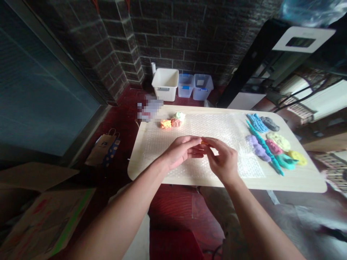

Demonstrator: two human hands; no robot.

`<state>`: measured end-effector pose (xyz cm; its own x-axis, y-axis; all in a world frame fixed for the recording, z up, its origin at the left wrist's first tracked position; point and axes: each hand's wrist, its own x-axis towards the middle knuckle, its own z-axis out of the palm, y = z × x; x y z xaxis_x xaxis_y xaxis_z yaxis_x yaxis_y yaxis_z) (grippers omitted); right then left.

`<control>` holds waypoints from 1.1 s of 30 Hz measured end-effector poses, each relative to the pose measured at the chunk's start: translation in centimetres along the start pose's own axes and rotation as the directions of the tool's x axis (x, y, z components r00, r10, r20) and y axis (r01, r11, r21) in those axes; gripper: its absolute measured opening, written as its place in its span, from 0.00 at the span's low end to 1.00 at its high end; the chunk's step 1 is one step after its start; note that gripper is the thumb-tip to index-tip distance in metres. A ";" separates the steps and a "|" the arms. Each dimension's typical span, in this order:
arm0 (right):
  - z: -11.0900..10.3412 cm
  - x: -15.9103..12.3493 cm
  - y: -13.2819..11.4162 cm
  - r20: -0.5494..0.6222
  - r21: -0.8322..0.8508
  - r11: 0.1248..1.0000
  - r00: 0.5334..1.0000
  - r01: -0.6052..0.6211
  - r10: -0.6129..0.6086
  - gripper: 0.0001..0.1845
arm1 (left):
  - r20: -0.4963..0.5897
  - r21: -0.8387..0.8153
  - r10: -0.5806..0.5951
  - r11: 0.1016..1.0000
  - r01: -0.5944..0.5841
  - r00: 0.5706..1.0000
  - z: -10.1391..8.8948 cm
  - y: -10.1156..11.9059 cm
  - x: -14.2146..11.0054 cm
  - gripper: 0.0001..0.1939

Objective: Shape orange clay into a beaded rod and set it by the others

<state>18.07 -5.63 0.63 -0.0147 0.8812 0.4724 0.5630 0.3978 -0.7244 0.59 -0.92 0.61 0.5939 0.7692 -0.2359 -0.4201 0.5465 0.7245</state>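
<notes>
Between the fingertips of the two hands, above the middle of the worktop [298,183], is a small orange piece [203,142], mostly hidden by the fingers. The left hand [183,148] grasps it from the left, and the right hand [223,159] pinches it from the right with thumb and forefinger.

Under them, bubble wrap [225,126] covers much of the worktop. On its far left part, an orange lump [166,124] sits beside a reddish-brown lump [176,123], with a pale green lump [180,116] just beyond.

Well to the right lie more soft-looking pieces: a long teal strip [276,165] set aslant, a purple piece [258,148] to its left, and blue [257,122] and grey [270,124] pieces at the far end. Pale yellow [278,141], pink [273,147], turquoise [285,161] and yellow [297,157] ones cluster on its right side.

Past the far edge stand a white bin [166,94] and two clear tubs [185,92] against a dark brick wall [170,27]. Left of the worktop, a paper bag [100,148] stands on the floor.
</notes>
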 end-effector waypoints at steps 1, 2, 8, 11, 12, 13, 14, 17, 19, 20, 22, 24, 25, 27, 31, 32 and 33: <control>0.0 0.2 0.3 -0.057 0.086 0.992 0.993 -0.093 0.099 0.11 | -0.043 -0.025 -0.013 1.000 0.012 0.999 0.0 0.3 0.0 0.16; -0.1 0.5 0.6 -0.109 0.212 0.961 0.973 -0.179 0.205 0.09 | -0.105 -0.052 -0.012 0.999 0.006 0.994 0.0 0.7 0.0 0.16; -2.5 2.4 2.8 0.003 0.852 0.406 0.779 -0.329 0.627 0.05 | -0.467 -0.102 0.125 0.976 -0.194 0.875 -1.2 2.4 0.3 0.13; -3.8 2.5 3.3 0.197 0.902 0.160 0.712 -0.401 0.674 0.07 | -0.495 -0.065 0.142 0.978 -0.199 0.857 -1.4 2.4 0.3 0.13; -4.0 2.4 3.4 0.234 0.903 0.118 0.703 -0.414 0.672 0.11 | -0.489 -0.049 0.143 0.980 -0.191 0.861 -1.3 2.3 0.3 0.13; -4.0 2.3 3.3 0.253 0.901 0.101 0.699 -0.422 0.669 0.14 | -0.479 -0.033 0.145 0.983 -0.183 0.866 -1.2 2.1 0.3 0.13; -4.0 2.2 3.2 0.252 0.898 0.105 0.698 -0.426 0.671 0.18 | -0.469 -0.019 0.148 0.984 -0.177 0.871 -1.2 1.9 0.3 0.13; -3.2 2.1 2.8 0.189 0.869 0.200 0.679 -0.452 0.710 0.25 | -0.453 0.013 0.154 0.986 -0.166 0.878 -1.1 1.5 0.5 0.13; -2.6 2.1 2.3 0.131 0.826 0.284 0.656 -0.487 0.744 0.23 | -0.444 0.028 0.154 0.987 -0.158 0.883 -1.2 1.3 0.7 0.14; -2.3 2.1 2.1 0.107 0.798 0.324 0.649 -0.508 0.754 0.22 | -0.439 0.036 0.153 0.988 -0.153 0.885 -1.2 1.2 0.8 0.14; -1.8 2.1 1.6 0.072 0.740 0.401 0.657 -0.540 0.751 0.25 | -0.432 0.059 0.143 0.990 -0.131 0.890 -1.0 0.8 0.9 0.14; -1.4 2.0 1.0 0.035 0.679 0.498 0.702 -0.539 0.711 0.28 | -0.436 0.059 0.106 0.994 -0.089 0.894 -0.2 0.0 0.9 0.13; -1.1 1.8 0.7 0.002 0.638 0.567 0.737 -0.522 0.676 0.29 | -0.434 0.032 0.071 0.997 -0.064 0.898 0.4 -0.5 0.8 0.14; -0.3 1.3 -0.2 -0.095 0.511 0.732 0.817 -0.451 0.569 0.30 | -0.398 -0.119 -0.028 0.993 -0.021 0.917 1.7 -1.5 0.7 0.16; 3.0 -0.6 -2.9 -0.090 0.157 0.969 0.975 -0.188 0.204 0.28 | -0.227 -0.452 -0.119 0.892 0.003 0.967 2.9 -2.2 0.6 0.31; 4.0 -1.1 -3.7 -0.004 0.076 0.994 0.997 -0.078 0.079 0.28 | -0.219 -0.478 -0.087 0.878 -0.029 0.972 2.7 -2.0 0.7 0.33; 4.9 -1.6 -4.5 0.083 0.031 0.999 0.996 0.018 -0.020 0.28 | -0.228 -0.488 -0.038 0.869 -0.080 0.973 2.4 -1.7 0.7 0.34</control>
<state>11.49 -7.57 0.65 -0.0947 0.8911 0.4439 0.5368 0.4212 -0.7310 3.39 -2.05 0.78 0.4372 0.8030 -0.4051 -0.7476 0.5748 0.3327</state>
